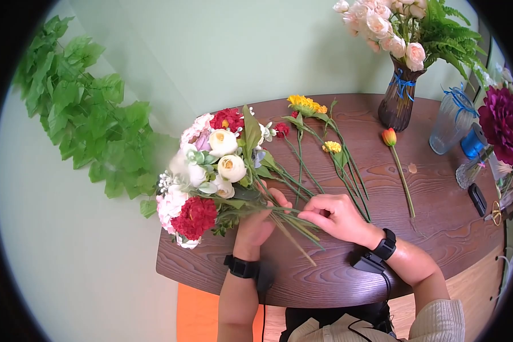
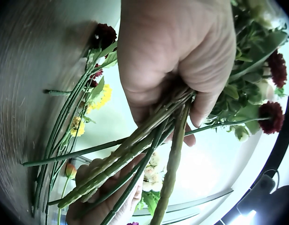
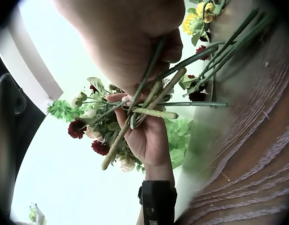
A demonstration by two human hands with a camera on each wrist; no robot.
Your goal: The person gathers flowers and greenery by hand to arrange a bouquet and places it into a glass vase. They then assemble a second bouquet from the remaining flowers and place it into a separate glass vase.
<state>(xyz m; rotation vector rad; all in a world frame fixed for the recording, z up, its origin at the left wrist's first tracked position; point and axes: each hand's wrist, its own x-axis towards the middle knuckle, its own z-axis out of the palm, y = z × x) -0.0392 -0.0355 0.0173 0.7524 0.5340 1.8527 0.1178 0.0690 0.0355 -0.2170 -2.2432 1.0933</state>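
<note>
My left hand (image 1: 260, 219) grips a bouquet (image 1: 211, 165) by its gathered stems (image 2: 149, 136). Its head leans left and carries cream roses (image 1: 232, 168), red blooms (image 1: 194, 218), pale pink clusters and green leaves. Past the left hand the stems fan out at crossing angles, low over the table. My right hand (image 1: 339, 218) pinches a thin green stem (image 1: 285, 209) that runs into the bunch. In the right wrist view the right fingers (image 3: 170, 49) curl close by the stem ends, with the left hand behind them.
Yellow flowers (image 1: 305, 105) and small red ones lie loose on the dark wooden table (image 1: 268, 288). A tulip (image 1: 389, 137) lies to their right. Beyond stand a brown vase (image 1: 397, 105) of pink roses, a clear vase (image 1: 447, 128) and a blue ribbon spool (image 1: 472, 142). Scissors (image 1: 496, 214) lie at the right edge.
</note>
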